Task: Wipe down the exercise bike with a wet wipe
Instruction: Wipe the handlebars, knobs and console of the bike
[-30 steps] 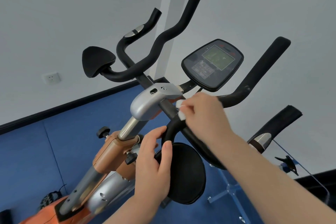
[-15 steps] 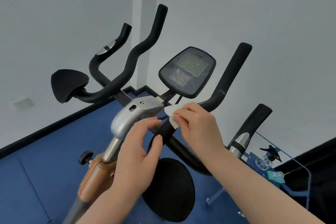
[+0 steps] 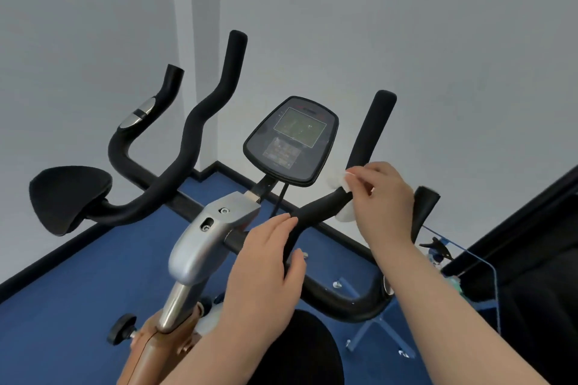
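Right hand [image 3: 383, 197] wraps the wet wipe [image 3: 345, 214] round the right handlebar [image 3: 322, 208]; left hand [image 3: 266, 272] clasps the bar's lower bend, console [image 3: 291, 139] just beside.

Blue floor [image 3: 93, 275] carries the exercise bike [image 3: 200, 247], frame going down below left hand [image 3: 266, 275]. Blue stand legs [image 3: 372, 331], prob. on castors, under right forearm.
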`<state>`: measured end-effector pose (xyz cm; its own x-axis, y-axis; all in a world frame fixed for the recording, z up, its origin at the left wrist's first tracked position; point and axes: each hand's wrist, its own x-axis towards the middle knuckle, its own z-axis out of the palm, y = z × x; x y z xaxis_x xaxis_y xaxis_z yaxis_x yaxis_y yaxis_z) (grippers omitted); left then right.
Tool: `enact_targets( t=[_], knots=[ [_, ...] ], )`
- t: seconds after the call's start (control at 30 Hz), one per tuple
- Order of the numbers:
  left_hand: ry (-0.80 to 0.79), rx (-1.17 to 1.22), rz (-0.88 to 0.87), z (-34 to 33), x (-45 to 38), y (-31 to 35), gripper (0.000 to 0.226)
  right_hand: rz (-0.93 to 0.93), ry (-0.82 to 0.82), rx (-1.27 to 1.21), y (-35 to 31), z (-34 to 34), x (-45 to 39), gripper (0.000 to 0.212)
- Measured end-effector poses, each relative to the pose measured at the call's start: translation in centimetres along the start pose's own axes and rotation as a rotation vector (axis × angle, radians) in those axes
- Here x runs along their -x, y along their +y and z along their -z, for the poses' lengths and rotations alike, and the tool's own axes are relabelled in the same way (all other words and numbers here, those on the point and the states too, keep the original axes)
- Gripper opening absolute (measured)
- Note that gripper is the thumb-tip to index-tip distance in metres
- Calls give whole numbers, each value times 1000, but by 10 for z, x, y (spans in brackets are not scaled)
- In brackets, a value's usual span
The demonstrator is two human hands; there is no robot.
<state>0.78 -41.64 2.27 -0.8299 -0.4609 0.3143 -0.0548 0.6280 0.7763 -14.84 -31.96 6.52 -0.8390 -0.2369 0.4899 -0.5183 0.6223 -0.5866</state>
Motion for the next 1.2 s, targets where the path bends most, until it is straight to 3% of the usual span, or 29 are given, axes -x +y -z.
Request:
enact_targets(
  t=[0.2, 0.33, 0.4, 0.5, 0.57, 0.7, 0.9, 1.03, 1.1, 1.2],
  knots=[
    [4, -2, -17, -3, -4, -1, 43, 103, -265, -17, -27, -12, 44, 15],
    [19, 0, -1, -1, -3, 0, 40, 165, -353, -32, -31, -12, 44, 15],
    [21, -13, 12, -1, -3, 2, 41, 176, -301, -104, -22, 5, 29, 13],
    [45, -31, 29, -2, -7, 8, 38, 198, -32, -106, -4, 37, -8, 15],
    [59, -37, 35, -4, -16, 15, 34, 212, 10, -67, 9, 45, -36, 19],
    [73, -43, 29, -15, -25, 26, 32, 234, -165, -43, 20, 24, -53, 17],
    [105, -60, 37, -21, -24, 21, 33, 72, -312, -182, 18, 20, -18, 21],
    [96, -68, 6, -19, -24, 22, 34, 108, -597, -239, 10, 19, 33, 21],
    [85, -71, 2, -18, -22, 22, 37, 104, -483, -264, 6, 25, 19, 20],
    [81, -87, 1, -18, -21, 22, 39, 131, -145, -271, 2, 42, -29, 17]
  ],
)
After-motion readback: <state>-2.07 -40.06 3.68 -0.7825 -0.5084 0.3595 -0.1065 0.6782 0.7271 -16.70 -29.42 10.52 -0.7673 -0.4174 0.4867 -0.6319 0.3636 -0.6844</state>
